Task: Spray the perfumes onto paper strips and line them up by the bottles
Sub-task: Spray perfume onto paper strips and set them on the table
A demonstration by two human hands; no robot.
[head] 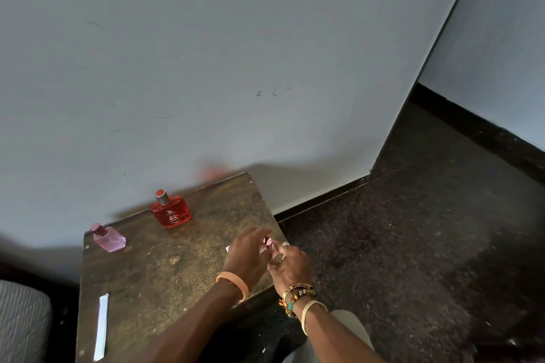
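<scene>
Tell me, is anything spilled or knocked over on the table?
Nothing is spilled or tipped. The red bottle and pink bottle stand upright near the wall. One thing looks odd: a paper strip lies alone at the near left of the table, far from both bottles, not lined up by them.

a person's left hand and right hand meet at the right edge of a worn desk. the right hand's fingers curl round a small clear bottle with a dark red cap, while the left hand's hold is blurred. a red perfume bottle and a pink perfume bottle stand by the wall. a paper strip lies near left.
</scene>
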